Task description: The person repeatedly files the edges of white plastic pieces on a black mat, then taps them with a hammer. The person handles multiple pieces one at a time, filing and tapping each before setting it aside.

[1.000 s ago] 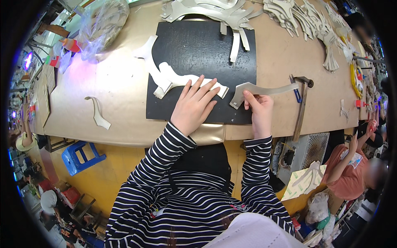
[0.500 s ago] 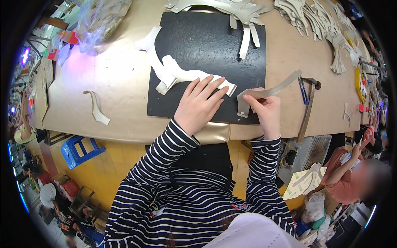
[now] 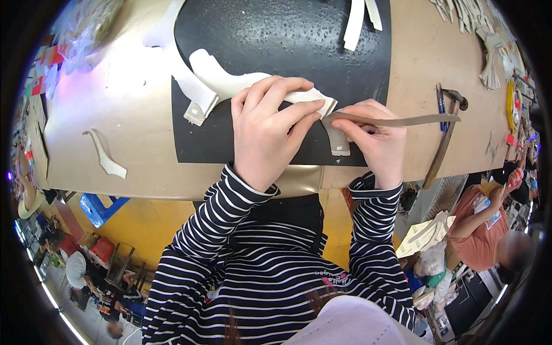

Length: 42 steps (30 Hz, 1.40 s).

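Strip [image 3: 420, 121] has swung in right by the end of the white piece [image 3: 221, 79] on the mat [image 3: 276, 40]. Right hand [image 3: 376, 135] is pinching it; left hand [image 3: 270, 129] curls over the white piece, can't tell if those fingers grip.

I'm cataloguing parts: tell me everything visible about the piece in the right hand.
The grey piece looks like thin leather: a narrow strip joined to a squared, broader end with a pale mark. The right hand pinches it, strip pointing right, broad end over the black mat. The left hand is close, perhaps touching.
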Each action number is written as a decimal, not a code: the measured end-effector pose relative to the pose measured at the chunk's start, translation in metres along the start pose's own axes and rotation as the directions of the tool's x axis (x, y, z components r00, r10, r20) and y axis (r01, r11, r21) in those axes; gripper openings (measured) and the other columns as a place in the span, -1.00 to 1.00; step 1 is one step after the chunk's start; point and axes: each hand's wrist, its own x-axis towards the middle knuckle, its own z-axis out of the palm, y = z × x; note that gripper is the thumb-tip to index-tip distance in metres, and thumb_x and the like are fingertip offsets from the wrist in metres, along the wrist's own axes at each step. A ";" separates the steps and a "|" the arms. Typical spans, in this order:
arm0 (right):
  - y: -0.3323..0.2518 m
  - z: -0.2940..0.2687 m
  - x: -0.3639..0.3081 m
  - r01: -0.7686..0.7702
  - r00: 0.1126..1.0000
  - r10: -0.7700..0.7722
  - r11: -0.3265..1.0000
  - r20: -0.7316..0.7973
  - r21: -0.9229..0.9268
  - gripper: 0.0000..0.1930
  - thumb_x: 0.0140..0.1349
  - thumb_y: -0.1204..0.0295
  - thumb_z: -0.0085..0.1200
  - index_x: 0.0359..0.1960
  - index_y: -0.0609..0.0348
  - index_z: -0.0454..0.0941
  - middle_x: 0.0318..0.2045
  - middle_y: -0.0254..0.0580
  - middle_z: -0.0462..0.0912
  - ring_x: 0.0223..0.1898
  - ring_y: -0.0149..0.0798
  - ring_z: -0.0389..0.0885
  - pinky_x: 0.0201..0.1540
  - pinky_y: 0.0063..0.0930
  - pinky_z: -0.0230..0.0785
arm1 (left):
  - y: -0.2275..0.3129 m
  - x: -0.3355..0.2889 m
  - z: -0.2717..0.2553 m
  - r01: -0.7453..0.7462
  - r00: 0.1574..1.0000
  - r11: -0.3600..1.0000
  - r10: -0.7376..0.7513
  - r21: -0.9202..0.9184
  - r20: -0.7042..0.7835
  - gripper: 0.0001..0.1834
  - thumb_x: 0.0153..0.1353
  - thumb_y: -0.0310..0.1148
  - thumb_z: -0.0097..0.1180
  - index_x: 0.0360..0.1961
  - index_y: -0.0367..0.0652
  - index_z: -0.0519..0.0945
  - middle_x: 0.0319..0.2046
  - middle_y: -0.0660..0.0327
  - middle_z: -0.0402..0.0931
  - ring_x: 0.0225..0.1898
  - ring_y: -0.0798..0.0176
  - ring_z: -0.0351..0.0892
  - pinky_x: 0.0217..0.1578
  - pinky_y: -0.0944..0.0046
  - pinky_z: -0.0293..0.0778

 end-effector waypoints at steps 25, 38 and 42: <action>-0.003 0.002 0.000 0.048 0.999 -0.050 0.991 -0.017 -0.127 -0.82 0.02 0.72 0.33 -0.29 0.40 0.70 -0.35 -0.18 0.65 -0.43 -0.48 0.59 -0.47 -0.72 0.37 | -0.005 0.000 0.001 -0.012 1.000 1.000 0.011 0.019 0.017 -0.69 0.05 -0.35 0.39 -0.12 0.06 0.74 -0.04 0.50 0.62 0.06 0.30 0.48 0.05 0.25 0.22; -0.002 0.003 0.001 0.076 0.996 -0.080 0.985 -0.024 -0.152 -0.82 0.03 0.69 0.34 -0.29 0.37 0.71 -0.36 -0.21 0.66 -0.46 -0.52 0.56 -0.49 -0.76 0.30 | -0.005 0.000 0.002 -0.013 1.000 1.000 0.013 0.010 0.008 -0.69 0.06 -0.37 0.38 -0.12 0.04 0.74 -0.04 0.48 0.62 0.07 0.29 0.47 0.08 0.24 0.22; -0.003 0.003 0.001 0.082 0.996 -0.086 0.984 -0.020 -0.160 -0.82 0.03 0.69 0.34 -0.29 0.37 0.72 -0.37 -0.21 0.66 -0.46 -0.53 0.56 -0.49 -0.76 0.29 | -0.005 0.000 0.001 -0.008 1.000 1.000 0.008 0.010 0.017 -0.70 0.06 -0.37 0.38 -0.12 0.06 0.74 -0.04 0.47 0.61 0.07 0.28 0.47 0.09 0.22 0.21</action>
